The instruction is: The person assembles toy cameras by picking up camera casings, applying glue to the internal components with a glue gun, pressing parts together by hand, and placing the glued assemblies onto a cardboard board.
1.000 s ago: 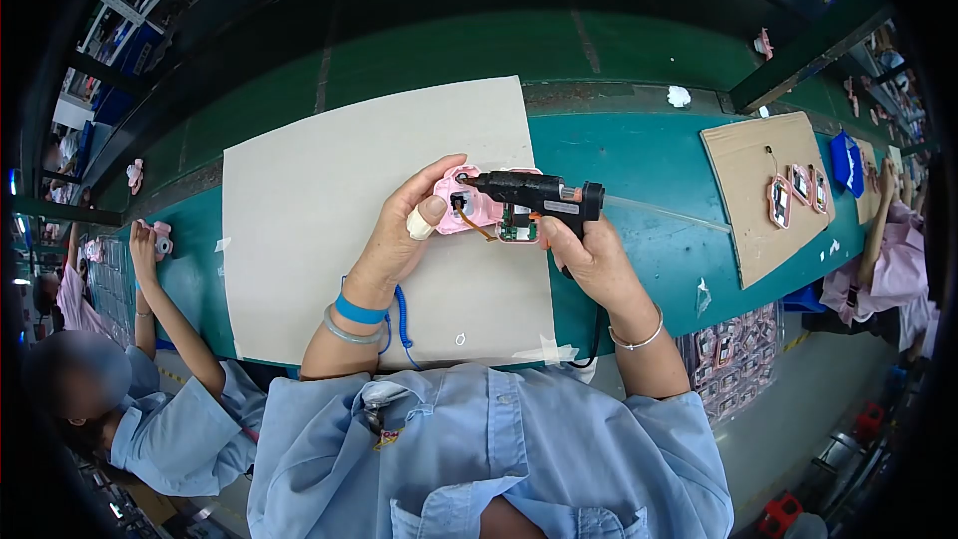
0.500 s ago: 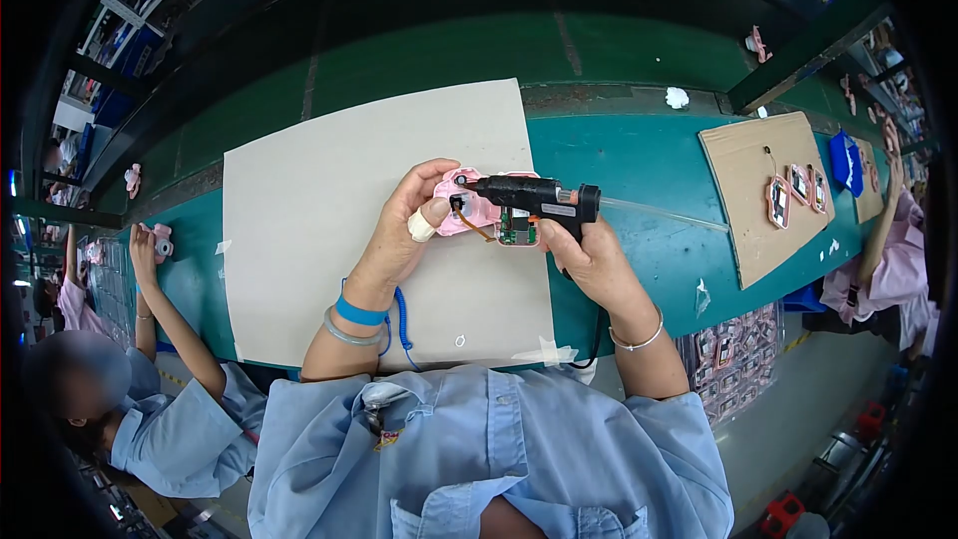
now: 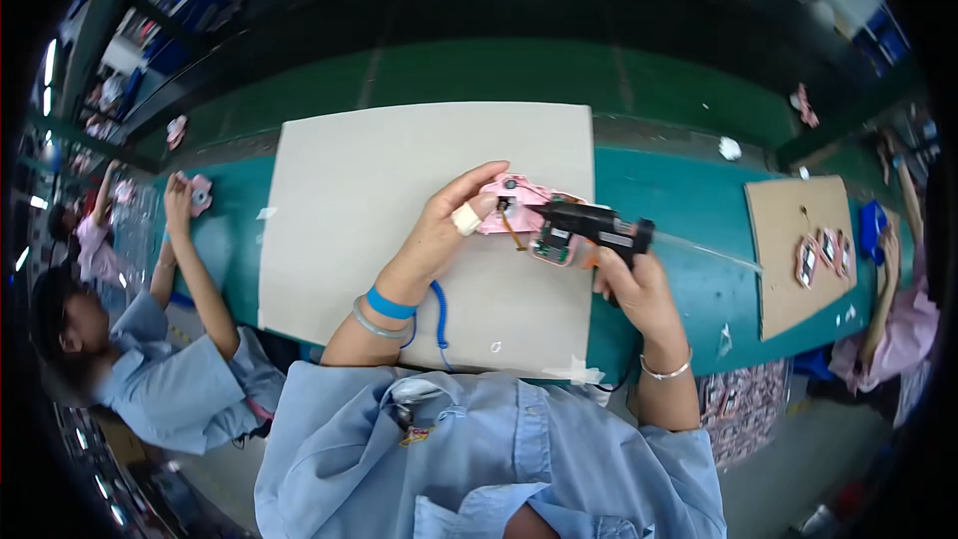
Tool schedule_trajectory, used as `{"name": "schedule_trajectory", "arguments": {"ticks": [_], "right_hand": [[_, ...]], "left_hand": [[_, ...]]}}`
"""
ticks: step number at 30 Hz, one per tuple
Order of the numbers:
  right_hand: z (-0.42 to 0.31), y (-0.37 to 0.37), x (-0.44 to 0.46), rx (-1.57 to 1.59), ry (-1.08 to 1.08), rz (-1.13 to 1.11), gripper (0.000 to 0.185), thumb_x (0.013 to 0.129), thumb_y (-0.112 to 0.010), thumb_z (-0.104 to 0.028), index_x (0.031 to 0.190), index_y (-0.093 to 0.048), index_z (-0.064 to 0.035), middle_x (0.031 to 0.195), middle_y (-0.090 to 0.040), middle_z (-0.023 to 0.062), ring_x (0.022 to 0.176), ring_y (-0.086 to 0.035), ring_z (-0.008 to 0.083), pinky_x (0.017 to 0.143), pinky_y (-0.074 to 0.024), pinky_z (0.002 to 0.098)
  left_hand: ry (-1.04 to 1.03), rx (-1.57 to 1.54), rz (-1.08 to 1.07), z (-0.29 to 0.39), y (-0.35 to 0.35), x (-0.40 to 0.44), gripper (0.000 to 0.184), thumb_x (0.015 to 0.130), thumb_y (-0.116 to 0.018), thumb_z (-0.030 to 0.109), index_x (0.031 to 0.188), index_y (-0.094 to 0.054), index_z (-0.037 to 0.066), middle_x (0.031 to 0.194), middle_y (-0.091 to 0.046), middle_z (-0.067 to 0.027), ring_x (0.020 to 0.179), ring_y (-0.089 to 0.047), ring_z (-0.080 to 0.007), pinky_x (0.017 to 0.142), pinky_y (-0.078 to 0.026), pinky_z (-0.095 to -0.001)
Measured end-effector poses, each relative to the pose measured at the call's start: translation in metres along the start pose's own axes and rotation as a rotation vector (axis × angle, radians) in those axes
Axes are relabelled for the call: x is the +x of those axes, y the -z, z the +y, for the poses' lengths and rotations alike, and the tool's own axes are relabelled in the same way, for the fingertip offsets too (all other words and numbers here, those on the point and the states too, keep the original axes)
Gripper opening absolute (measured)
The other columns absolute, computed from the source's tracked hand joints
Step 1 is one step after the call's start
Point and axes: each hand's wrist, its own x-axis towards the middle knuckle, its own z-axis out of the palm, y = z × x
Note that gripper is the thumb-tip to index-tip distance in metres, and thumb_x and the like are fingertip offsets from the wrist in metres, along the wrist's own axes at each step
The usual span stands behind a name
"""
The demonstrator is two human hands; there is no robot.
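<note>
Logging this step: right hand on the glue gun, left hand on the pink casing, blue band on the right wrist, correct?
Wrong side: the head view shows the blue band on the left wrist. The right hand holds the glue gun, the left hand the pink casing.
</note>
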Motion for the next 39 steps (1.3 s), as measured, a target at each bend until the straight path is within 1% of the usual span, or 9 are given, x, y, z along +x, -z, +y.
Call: {"name": "schedule_trajectory", "arguments": {"ticks": [3,10,16,19,20,22,30,32,39], "right_hand": [[0.011,0.006,0.001,0.159,-0.086,-0.015,0.018,0.093,-0.052,-0.016,0.093,-0.058,0.0007,0.076,-0.062,0.0077,0.056,-0.052,0.0099,0.047,-0.0417,0.0201],[0.006,-0.007,0.008,0.312,0.072,0.211,0.029,0.095,-0.047,-0.024,0.097,-0.058,0.0025,0.087,-0.065,0.0113,0.057,-0.052,0.0099,0.047,-0.0432,0.0205],[0.021,-0.005,0.015,0.377,0.010,0.236,0.039,0.097,-0.044,-0.032,0.089,-0.063,0.0015,0.059,-0.056,0.0040,0.047,-0.049,0.0099,0.045,-0.0403,0.0191],[0.027,-0.001,0.017,0.508,-0.027,0.237,0.031,0.098,-0.045,-0.028,0.102,-0.053,0.0015,0.061,-0.058,0.0055,0.048,-0.050,0.0108,0.045,-0.0424,0.0204],[0.032,0.003,0.020,0.570,0.011,0.175,0.031,0.097,-0.047,-0.027,0.109,-0.048,0.0012,0.087,-0.064,0.0095,0.057,-0.054,0.0087,0.047,-0.0444,0.0197],[0.036,0.004,0.022,0.592,0.086,0.204,0.032,0.098,-0.045,-0.028,0.112,-0.047,0.0015,0.098,-0.063,0.0106,0.059,-0.055,0.0087,0.047,-0.0450,0.0189],[0.029,0.011,0.022,0.625,0.155,0.260,0.035,0.098,-0.043,-0.030,0.099,-0.056,0.0024,0.087,-0.065,0.0119,0.055,-0.053,0.0098,0.047,-0.0456,0.0213],[0.026,0.014,0.020,0.637,0.172,0.259,0.036,0.098,-0.043,-0.031,0.100,-0.056,0.0025,0.088,-0.065,0.0121,0.055,-0.053,0.0100,0.048,-0.0458,0.0214],[0.016,0.036,0.002,0.711,0.265,0.300,0.037,0.099,-0.042,-0.030,0.102,-0.057,0.0028,0.085,-0.065,0.0122,0.054,-0.053,0.0110,0.050,-0.0461,0.0218]], "left_hand": [[-0.048,0.062,0.165,0.011,0.041,-0.011,0.031,0.093,-0.051,0.014,0.122,-0.053,0.003,0.118,-0.058,-0.0127,0.102,-0.056,-0.0176,0.090,-0.045,-0.0259],[-0.134,0.159,0.522,0.037,0.151,-0.028,0.032,0.097,-0.047,0.020,0.120,-0.054,-0.001,0.113,-0.060,-0.0154,0.098,-0.059,-0.0187,0.084,-0.050,-0.0265],[-0.248,0.294,0.602,0.040,0.273,-0.047,0.031,0.090,-0.048,0.014,0.115,-0.060,0.000,0.109,-0.063,-0.0120,0.089,-0.062,-0.0206,0.067,-0.053,-0.0238],[-0.268,0.354,0.398,0.040,0.283,-0.030,0.031,0.090,-0.048,0.015,0.115,-0.060,0.000,0.110,-0.063,-0.0117,0.091,-0.062,-0.0204,0.071,-0.052,-0.0243],[-0.279,0.416,0.385,0.041,0.285,-0.026,0.031,0.091,-0.048,0.015,0.115,-0.060,0.000,0.110,-0.063,-0.0115,0.092,-0.061,-0.0203,0.072,-0.051,-0.0246],[-0.316,0.548,0.411,0.043,0.288,-0.017,0.031,0.091,-0.048,0.015,0.115,-0.059,0.001,0.111,-0.062,-0.0111,0.094,-0.060,-0.0202,0.076,-0.050,-0.0251],[-0.463,1.120,0.869,0.057,0.295,0.010,0.029,0.093,-0.048,0.016,0.116,-0.059,0.002,0.115,-0.061,-0.0096,0.103,-0.057,-0.0195,0.089,-0.045,-0.0271],[-0.387,0.872,0.696,0.062,0.220,0.038,0.028,0.095,-0.046,0.017,0.116,-0.059,0.005,0.115,-0.061,-0.0080,0.109,-0.054,-0.0188,0.098,-0.037,-0.0282],[-0.220,0.525,0.077,0.055,-0.022,0.116,0.022,0.095,-0.049,0.021,0.108,-0.062,0.008,0.103,-0.064,-0.0050,0.095,-0.058,-0.0138,0.074,-0.043,-0.0234]]}}
